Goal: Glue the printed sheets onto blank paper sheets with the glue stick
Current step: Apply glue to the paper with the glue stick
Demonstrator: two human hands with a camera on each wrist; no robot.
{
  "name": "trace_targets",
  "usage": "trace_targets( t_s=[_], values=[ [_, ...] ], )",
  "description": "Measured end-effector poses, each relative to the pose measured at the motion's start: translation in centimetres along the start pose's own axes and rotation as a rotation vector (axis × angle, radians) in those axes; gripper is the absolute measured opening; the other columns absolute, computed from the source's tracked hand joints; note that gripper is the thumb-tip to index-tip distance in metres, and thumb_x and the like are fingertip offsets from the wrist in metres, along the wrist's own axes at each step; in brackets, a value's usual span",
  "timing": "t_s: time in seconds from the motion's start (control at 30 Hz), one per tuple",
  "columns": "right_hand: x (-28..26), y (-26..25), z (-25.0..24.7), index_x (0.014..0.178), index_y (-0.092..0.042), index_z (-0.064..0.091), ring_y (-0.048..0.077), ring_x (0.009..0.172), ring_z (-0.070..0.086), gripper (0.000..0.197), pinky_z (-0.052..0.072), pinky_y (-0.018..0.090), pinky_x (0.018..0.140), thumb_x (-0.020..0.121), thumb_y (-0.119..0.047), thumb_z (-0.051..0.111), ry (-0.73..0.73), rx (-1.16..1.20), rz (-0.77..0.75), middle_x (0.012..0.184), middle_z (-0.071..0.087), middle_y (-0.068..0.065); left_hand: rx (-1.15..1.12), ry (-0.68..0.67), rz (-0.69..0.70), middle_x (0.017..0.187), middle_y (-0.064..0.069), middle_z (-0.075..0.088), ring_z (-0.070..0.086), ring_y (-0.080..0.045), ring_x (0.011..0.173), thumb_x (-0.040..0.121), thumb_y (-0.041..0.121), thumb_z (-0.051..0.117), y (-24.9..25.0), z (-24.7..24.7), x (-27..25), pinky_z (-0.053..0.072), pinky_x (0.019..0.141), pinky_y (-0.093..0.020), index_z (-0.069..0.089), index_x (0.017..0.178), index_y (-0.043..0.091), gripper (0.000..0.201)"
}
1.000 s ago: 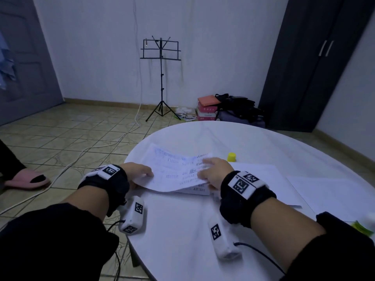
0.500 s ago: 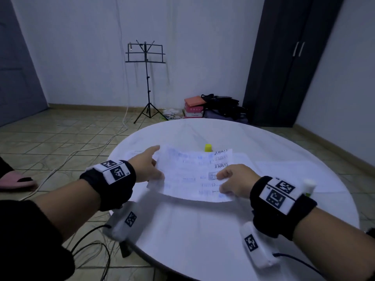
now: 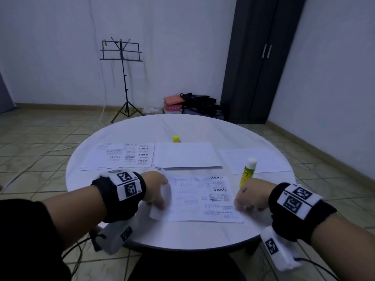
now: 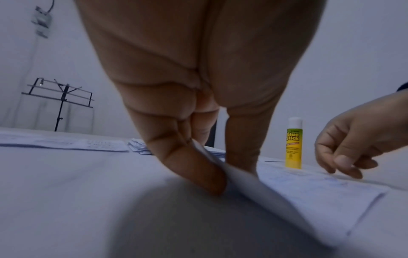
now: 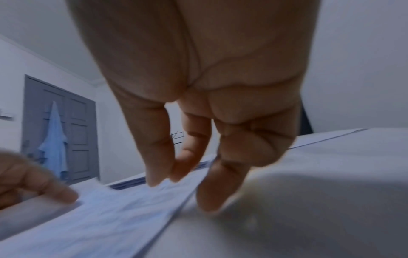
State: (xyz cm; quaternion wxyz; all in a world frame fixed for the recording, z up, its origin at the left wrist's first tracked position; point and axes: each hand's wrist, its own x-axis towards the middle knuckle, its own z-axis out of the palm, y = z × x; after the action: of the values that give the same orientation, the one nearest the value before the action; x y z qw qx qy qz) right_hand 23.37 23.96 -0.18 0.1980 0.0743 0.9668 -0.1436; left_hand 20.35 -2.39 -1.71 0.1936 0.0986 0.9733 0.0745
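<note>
Printed sheet (image 3: pixel 199 199) lying print-side down at the 6 o'clock edge of the round white bench (image 3: pixel 182 128), its ink showing through the back as mirrored "SAMPLE". The left hand (image 3: pixel 155 189) pinches the sheet's 9 o'clock edge between thumb and fingers (image 4: pixel 194 167), and that edge lifts off the bench in a soft curl. The right hand (image 3: pixel 250 196) sits at the 3 o'clock edge; its fingers (image 5: pixel 154 157) touch the top face while the thumb lies at the edge, so the grasp looks light, and a firm pinch cannot be confirmed. The paper reads as light, limp and easily creased; it is best held at 2 opposite edges and kept flat. A stick labelled "Glue Stick" (image 3: pixel 247 171), yellow with a white cap, stands at 2 o'clock from the sheet, just beside it. At 12 o'clock lies a blank sheet (image 3: pixel 186 155); at 10 o'clock another printed sheet (image 3: pixel 119 157) shows "SAMPLE", "FRAGILE", "AMENDED" and "AIR MAIL". A small yellow cap (image 3: pixel 176 138) stands beyond the blank sheet.
</note>
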Motion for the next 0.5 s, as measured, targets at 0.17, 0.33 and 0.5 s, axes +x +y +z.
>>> trace_targets(
  t_s=[0.17, 0.33, 0.5],
  values=[
    [1.1, 3.2, -1.7, 0.093, -0.008, 0.056, 0.021, 0.067, 0.058, 0.029, 0.042, 0.024, 0.054, 0.081, -0.030, 0.070, 0.049, 0.183, 0.164, 0.077, 0.060, 0.007, 0.089, 0.055, -0.035, 0.141, 0.001, 0.047, 0.049, -0.017, 0.125, 0.071, 0.043, 0.079, -0.1, 0.1, 0.4, 0.040, 0.104, -0.029, 0.036, 0.145, 0.018, 0.089],
    [2.1, 3.3, -2.2, 0.142, -0.021, 0.031, 0.017, 0.072, 0.057, 0.068, 0.042, 0.027, 0.058, 0.085, -0.029, 0.067, 0.083, 0.467, 0.111, 0.094, 0.055, 0.004, 0.112, 0.044, -0.021, 0.142, 0.003, 0.045, 0.047, -0.017, 0.127, 0.071, 0.045, 0.078, 0.6, 0.1, 0.6, 0.039, 0.105, -0.029, 0.037, 0.145, 0.022, 0.088],
    [2.8, 0.3, -2.9, 0.105, -0.011, 0.043, 0.015, 0.062, 0.043, 0.020, 0.029, 0.024, 0.052, 0.094, -0.025, 0.052, 0.153, 0.212, 0.033, 0.076, 0.046, 0.002, 0.212, 0.039, -0.032, 0.144, 0.001, 0.027, 0.036, -0.022, 0.130, 0.065, 0.063, 0.073, 0.5, -0.2, 0.2, 0.036, 0.106, -0.036, 0.048, 0.134, 0.039, 0.077]
  ],
)
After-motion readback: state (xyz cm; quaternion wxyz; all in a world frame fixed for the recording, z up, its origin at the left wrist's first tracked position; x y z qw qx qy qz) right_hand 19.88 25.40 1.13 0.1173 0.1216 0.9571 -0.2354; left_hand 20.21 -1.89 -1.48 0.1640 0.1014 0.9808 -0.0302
